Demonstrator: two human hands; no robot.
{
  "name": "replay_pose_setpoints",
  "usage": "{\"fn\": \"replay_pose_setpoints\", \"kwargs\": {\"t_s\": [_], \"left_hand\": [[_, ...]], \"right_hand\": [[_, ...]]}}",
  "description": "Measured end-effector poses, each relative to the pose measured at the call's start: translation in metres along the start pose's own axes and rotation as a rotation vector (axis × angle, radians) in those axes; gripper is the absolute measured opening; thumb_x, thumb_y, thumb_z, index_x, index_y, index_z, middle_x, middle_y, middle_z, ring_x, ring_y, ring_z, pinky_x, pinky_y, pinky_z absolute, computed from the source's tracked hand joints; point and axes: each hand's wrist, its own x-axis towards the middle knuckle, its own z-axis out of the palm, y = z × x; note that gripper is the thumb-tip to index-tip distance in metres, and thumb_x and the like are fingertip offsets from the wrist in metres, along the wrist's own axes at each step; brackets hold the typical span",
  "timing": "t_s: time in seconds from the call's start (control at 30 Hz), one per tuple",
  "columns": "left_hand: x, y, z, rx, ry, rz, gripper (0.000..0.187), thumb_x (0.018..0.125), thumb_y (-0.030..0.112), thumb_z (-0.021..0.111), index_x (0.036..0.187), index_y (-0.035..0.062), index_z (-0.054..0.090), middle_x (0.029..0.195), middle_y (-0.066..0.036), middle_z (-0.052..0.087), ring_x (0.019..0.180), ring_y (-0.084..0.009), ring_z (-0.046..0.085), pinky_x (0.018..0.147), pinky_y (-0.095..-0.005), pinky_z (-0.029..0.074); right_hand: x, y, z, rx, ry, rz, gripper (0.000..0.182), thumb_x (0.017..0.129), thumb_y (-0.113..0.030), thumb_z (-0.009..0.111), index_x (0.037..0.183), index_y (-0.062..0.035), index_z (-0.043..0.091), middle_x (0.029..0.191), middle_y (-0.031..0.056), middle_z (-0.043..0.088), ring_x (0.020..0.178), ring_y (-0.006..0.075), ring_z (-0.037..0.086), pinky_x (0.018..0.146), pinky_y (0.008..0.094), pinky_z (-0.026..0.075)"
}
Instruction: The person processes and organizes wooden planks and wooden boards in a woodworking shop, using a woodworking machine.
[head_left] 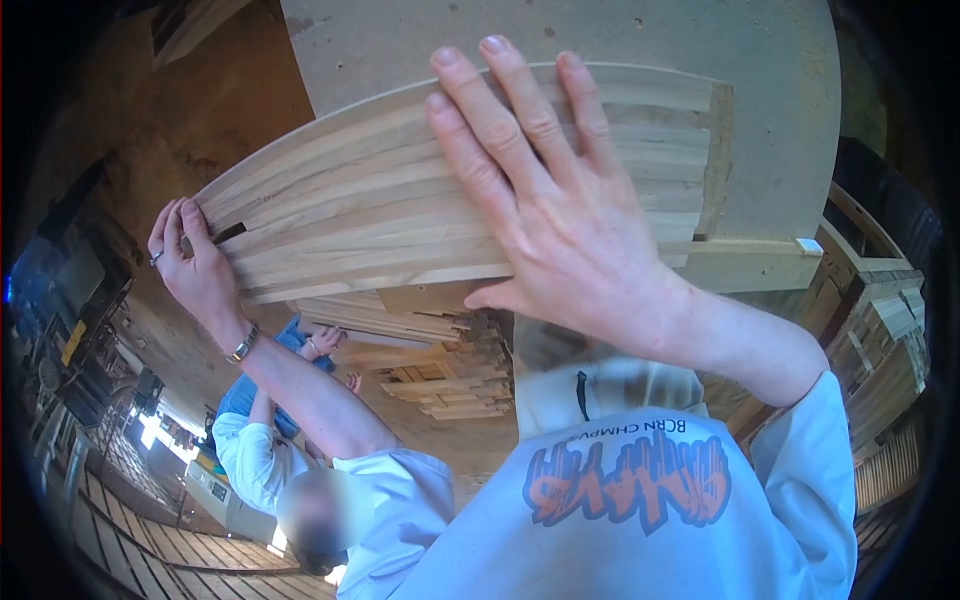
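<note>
Several pale wooden slats [360, 190] lie side by side, like a panel, partly on a grey worktable [570, 25] and jutting past its left edge. My left hand [190, 250], with a ring and a wristwatch, is closed round their left end, close to a dark gap between two slats. Spread flat over the slats, right of their middle, is my right hand [560, 200], fingers apart and thumb out at the near edge. The slats' right ends meet a thin wooden strip [718, 150]. A wooden rail [755, 266] runs along the table's near side.
Stacked wooden pieces [450, 380] stand below the slats. Another person [260, 450] in a light top and jeans is at the lower left, hands near the wood. A wooden frame or stack [880, 320] stands at the right. Dark equipment [80, 290] is at the far left.
</note>
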Motion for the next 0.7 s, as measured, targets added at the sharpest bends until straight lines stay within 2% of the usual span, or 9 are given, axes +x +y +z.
{"fn": "replay_pose_setpoints", "kwargs": {"t_s": [0.07, 0.13, 0.2, 0.3, 0.37, 0.47, 0.53, 0.6, 0.7], "left_hand": [[-0.001, -0.002, 0.003, -0.064, 0.007, -0.021, 0.035, 0.103, 0.031, 0.065, 0.118, 0.0002, 0.075, 0.133, -0.012, 0.065, 0.121, -0.0236, 0.061, 0.103, -0.0341, 0.048], [-0.003, -0.004, 0.003, -0.119, 0.025, -0.011, 0.035, 0.102, 0.029, 0.066, 0.122, 0.0012, 0.073, 0.134, -0.014, 0.064, 0.124, -0.0259, 0.059, 0.106, -0.0360, 0.045], [-0.005, -0.005, 0.000, -0.157, 0.057, 0.030, 0.038, 0.102, 0.028, 0.067, 0.129, 0.0010, 0.068, 0.138, -0.016, 0.063, 0.128, -0.0273, 0.058, 0.108, -0.0367, 0.044], [-0.021, -0.009, -0.017, -0.073, 0.163, 0.033, 0.046, 0.100, 0.026, 0.069, 0.138, -0.0004, 0.061, 0.139, -0.018, 0.061, 0.130, -0.0293, 0.056, 0.110, -0.0376, 0.042], [-0.045, -0.017, -0.032, -0.030, 0.231, -0.170, 0.047, 0.099, 0.024, 0.071, 0.136, -0.0025, 0.060, 0.136, -0.019, 0.063, 0.126, -0.0301, 0.058, 0.109, -0.0390, 0.043], [-0.100, -0.023, -0.023, -0.315, 0.311, -0.408, 0.034, 0.101, 0.017, 0.068, 0.128, -0.0035, 0.064, 0.118, -0.012, 0.070, 0.109, -0.0202, 0.066, 0.098, -0.0326, 0.051], [-0.131, -0.005, -0.009, -0.551, 0.257, -0.514, 0.029, 0.103, 0.013, 0.066, 0.126, -0.0044, 0.064, 0.116, -0.013, 0.069, 0.106, -0.0182, 0.067, 0.094, -0.0309, 0.055], [-0.143, 0.011, 0.002, -0.764, 0.305, -0.580, 0.030, 0.103, 0.012, 0.065, 0.127, -0.0056, 0.062, 0.113, -0.014, 0.069, 0.104, -0.0176, 0.067, 0.092, -0.0307, 0.057], [-0.145, 0.020, 0.011, -0.808, 0.368, -0.596, 0.030, 0.103, 0.011, 0.065, 0.127, -0.0057, 0.061, 0.111, -0.013, 0.069, 0.101, -0.0171, 0.067, 0.091, -0.0304, 0.057]], "right_hand": [[-0.003, 0.002, 0.004, 0.026, 0.045, 0.013, 0.133, 0.056, -0.062, 0.087, 0.159, -0.0013, 0.030, 0.168, 0.0169, 0.022, 0.157, 0.0372, 0.018, 0.128, 0.0599, 0.008], [0.003, 0.023, 0.030, -0.297, 0.228, -0.095, 0.131, 0.057, -0.063, 0.086, 0.159, -0.0024, 0.030, 0.168, 0.0159, 0.024, 0.157, 0.0354, 0.019, 0.128, 0.0577, 0.010], [-0.002, 0.026, 0.032, -0.328, 0.247, -0.085, 0.130, 0.058, -0.064, 0.084, 0.160, -0.0029, 0.030, 0.167, 0.0154, 0.026, 0.156, 0.0346, 0.021, 0.129, 0.0557, 0.011], [0.000, 0.000, 0.001, -0.065, 0.094, 0.038, 0.128, 0.061, -0.066, 0.081, 0.160, -0.0035, 0.029, 0.167, 0.0150, 0.027, 0.156, 0.0347, 0.023, 0.129, 0.0533, 0.012], [0.000, 0.000, 0.000, -0.130, 0.089, 0.028, 0.127, 0.062, -0.067, 0.080, 0.161, -0.0048, 0.028, 0.167, 0.0142, 0.028, 0.155, 0.0347, 0.024, 0.129, 0.0522, 0.013], [0.000, -0.003, -0.011, -0.239, -0.081, 0.007, 0.123, 0.080, -0.082, 0.063, 0.156, 0.0068, 0.024, 0.162, 0.0290, 0.023, 0.154, 0.0453, 0.020, 0.127, 0.0601, 0.008], [0.005, -0.010, -0.022, -0.325, -0.230, 0.075, 0.123, 0.079, -0.080, 0.066, 0.155, 0.0067, 0.025, 0.160, 0.0294, 0.025, 0.153, 0.0457, 0.021, 0.127, 0.0601, 0.009], [-0.001, -0.003, -0.012, -0.311, -0.104, -0.007, 0.123, 0.078, -0.078, 0.068, 0.155, 0.0066, 0.025, 0.159, 0.0297, 0.026, 0.153, 0.0462, 0.020, 0.127, 0.0605, 0.010], [-0.002, -0.004, -0.010, -0.369, -0.171, 0.060, 0.123, 0.078, -0.078, 0.067, 0.155, 0.0066, 0.023, 0.160, 0.0297, 0.024, 0.154, 0.0463, 0.018, 0.126, 0.0608, 0.010]]}}
